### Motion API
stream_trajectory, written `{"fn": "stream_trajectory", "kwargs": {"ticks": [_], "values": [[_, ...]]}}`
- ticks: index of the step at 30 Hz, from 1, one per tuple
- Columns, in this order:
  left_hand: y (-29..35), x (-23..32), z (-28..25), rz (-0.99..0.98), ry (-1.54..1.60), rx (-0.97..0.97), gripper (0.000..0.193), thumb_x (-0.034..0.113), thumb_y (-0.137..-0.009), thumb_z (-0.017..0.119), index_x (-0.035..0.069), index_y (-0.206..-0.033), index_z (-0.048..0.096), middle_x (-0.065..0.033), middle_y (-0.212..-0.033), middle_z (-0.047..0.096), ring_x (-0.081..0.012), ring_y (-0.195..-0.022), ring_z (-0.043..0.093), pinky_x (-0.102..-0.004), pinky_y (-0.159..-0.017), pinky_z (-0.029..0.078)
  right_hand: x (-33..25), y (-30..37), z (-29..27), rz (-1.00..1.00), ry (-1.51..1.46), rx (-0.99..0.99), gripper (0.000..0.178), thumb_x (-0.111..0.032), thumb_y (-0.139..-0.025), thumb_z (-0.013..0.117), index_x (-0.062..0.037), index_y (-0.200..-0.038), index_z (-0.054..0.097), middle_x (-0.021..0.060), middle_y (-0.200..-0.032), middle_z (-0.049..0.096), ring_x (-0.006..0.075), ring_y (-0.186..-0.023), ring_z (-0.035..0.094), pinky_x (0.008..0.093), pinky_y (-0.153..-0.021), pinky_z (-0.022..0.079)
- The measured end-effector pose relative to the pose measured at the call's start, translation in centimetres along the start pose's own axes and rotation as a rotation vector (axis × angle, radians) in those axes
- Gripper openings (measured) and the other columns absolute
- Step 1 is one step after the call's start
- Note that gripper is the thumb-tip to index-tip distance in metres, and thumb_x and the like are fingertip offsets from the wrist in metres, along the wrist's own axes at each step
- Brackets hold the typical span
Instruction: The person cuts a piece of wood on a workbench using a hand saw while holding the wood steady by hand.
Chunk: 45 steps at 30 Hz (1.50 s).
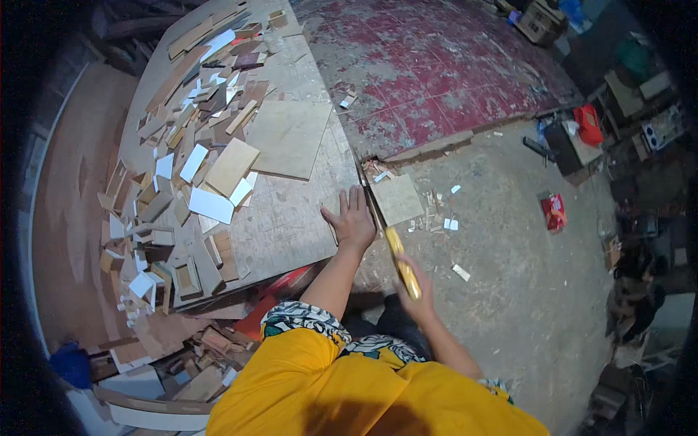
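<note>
My right hand (418,294) is closed round the yellow handle of a handsaw (403,263). The saw's dark, narrow blade runs away from me along the right edge of the wooden worktable (283,225). Pressed flat near that edge, my left hand (353,224) has its fingers stretched forward and its thumb out to the left, close beside the blade. Whether a thin piece lies under that palm, I cannot tell. A large plywood sheet (287,138) lies on the table beyond the left hand. What the blade's teeth touch is too small to make out.
Wood offcuts, white-faced blocks (211,205) and small box-like pieces (187,278) crowd the table's left side. A square board (397,198) and chips lie on the concrete floor at right. Beyond is a raised red tiled floor (436,80). More scraps (203,381) fill the lower left.
</note>
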State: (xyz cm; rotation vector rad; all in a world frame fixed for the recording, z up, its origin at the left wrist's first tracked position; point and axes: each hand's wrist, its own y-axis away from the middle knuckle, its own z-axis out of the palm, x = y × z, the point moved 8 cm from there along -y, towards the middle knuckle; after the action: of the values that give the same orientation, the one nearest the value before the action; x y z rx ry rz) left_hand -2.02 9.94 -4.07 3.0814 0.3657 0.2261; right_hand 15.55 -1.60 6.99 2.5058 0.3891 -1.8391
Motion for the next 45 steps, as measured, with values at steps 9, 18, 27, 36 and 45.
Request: {"fn": "stream_trajectory", "kwargs": {"ticks": [9,18,27,36,45], "values": [[-0.2,0.0,-0.3,-0.034,-0.041,-0.092,0.064,0.030,-0.096,0.043,0.012,-0.155,0.026,-0.0014,-0.161,0.025,-0.0253,-0.150,0.018,-0.0793,-0.105,0.006,-1.2,0.0,0.9,0.041,0.018,-0.022,0.053,-0.003,-0.086,0.064,-0.0185,-0.135,0.052,0.0217,-0.118,0.065,0.0405,-0.105,0.064,0.0372,-0.083,0.053],[-0.2,-1.4,2.1,0.059,-0.011,0.047,0.066,0.033,-0.094,0.049,0.015,-0.154,0.029,-0.0011,-0.163,0.020,-0.0269,-0.150,0.018,-0.0789,-0.105,0.010,0.4,-3.6,1.7,0.045,-0.058,0.065,0.057,-0.009,-0.083,0.065,-0.0277,-0.136,0.052,0.0239,-0.097,0.067,0.0426,-0.082,0.066,0.0457,-0.069,0.054],[-1.0,-1.1,2.5,0.061,-0.359,0.040,0.067,0.031,-0.091,0.054,0.016,-0.152,0.031,0.0005,-0.162,0.022,-0.0250,-0.149,0.020,-0.0785,-0.104,0.014,-1.0,0.8,0.3,0.119,-0.003,-0.030,0.062,-0.009,-0.081,0.066,-0.0290,-0.138,0.050,0.0208,-0.100,0.068,0.0422,-0.080,0.067,0.0467,-0.067,0.054],[-0.6,-2.7,3.4,0.095,0.048,0.098,0.064,0.029,-0.089,0.056,0.017,-0.149,0.035,-0.0005,-0.160,0.025,-0.0204,-0.149,0.021,-0.0792,-0.104,0.010,2.8,-5.3,4.0,0.082,0.022,-0.039,0.062,-0.011,-0.081,0.065,-0.0305,-0.138,0.049,0.0211,-0.089,0.068,0.0421,-0.075,0.066,0.0481,-0.063,0.052],[-0.8,-1.5,2.7,0.013,-0.170,0.002,0.068,0.035,-0.090,0.055,0.018,-0.152,0.033,0.0000,-0.160,0.026,-0.0232,-0.149,0.019,-0.0797,-0.104,0.011,0.0,3.1,-0.9,0.121,-0.040,-0.055,0.063,-0.008,-0.080,0.064,-0.0316,-0.137,0.050,0.0193,-0.094,0.068,0.0425,-0.074,0.065,0.0486,-0.063,0.053]]}}
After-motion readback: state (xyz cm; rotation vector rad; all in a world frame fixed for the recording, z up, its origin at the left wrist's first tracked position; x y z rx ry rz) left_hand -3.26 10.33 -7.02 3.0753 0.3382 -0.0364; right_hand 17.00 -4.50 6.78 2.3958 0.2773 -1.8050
